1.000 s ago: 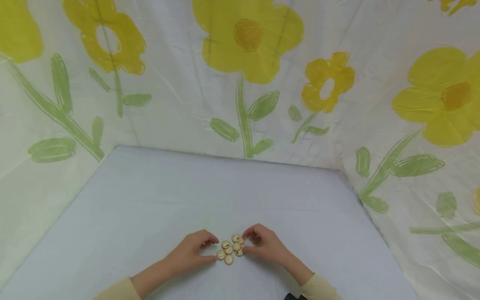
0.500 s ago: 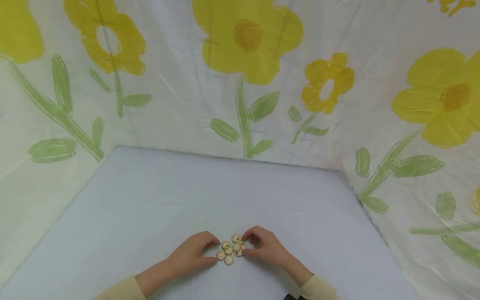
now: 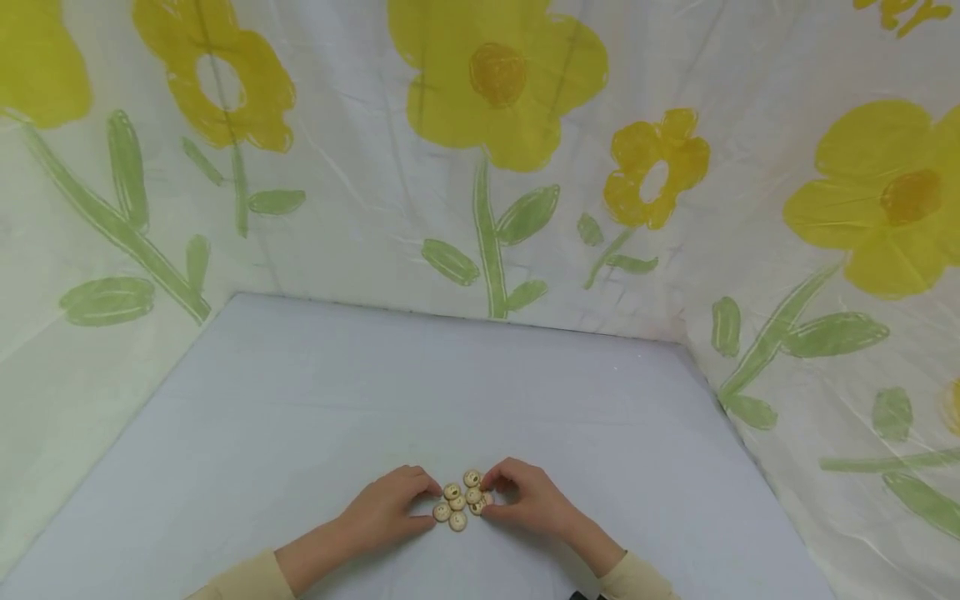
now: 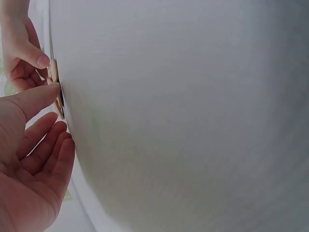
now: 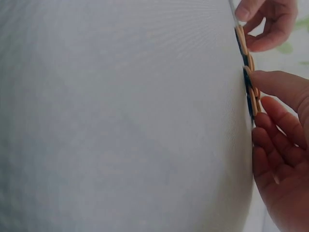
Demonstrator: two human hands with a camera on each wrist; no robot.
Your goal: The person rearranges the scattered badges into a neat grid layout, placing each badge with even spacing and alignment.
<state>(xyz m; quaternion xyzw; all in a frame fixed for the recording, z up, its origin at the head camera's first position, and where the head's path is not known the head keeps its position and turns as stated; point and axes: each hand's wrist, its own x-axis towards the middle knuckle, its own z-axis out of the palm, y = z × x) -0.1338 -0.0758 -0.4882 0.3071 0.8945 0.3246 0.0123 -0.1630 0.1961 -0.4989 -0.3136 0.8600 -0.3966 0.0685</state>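
Note:
Several small round wooden discs [image 3: 457,502] with dark face-like markings lie in a loose cluster near the front of the table, some overlapping. My left hand [image 3: 390,508] rests at the cluster's left side, thumb and forefinger spread apart beside the nearest discs. From the right, my right hand [image 3: 531,498] touches the cluster with thumb and forefinger, partly covering the discs there. Seen edge-on in the right wrist view, the discs [image 5: 252,87] meet the right thumb, and the other fingers are loosely bent. The left thumb hides part of the discs [image 4: 54,69] in the left wrist view.
A pale grey-white cloth covers the table [image 3: 420,375]. White hanging sheets [image 3: 337,208] painted with yellow flowers enclose the back and sides. A small black object [image 3: 577,596] shows at the bottom edge, by the right sleeve.
The right thumb and forefinger have shifted slightly down and left over the right-hand discs, covering more of them. The left hand has moved slightly down and right; the cluster looks almost unchanged.

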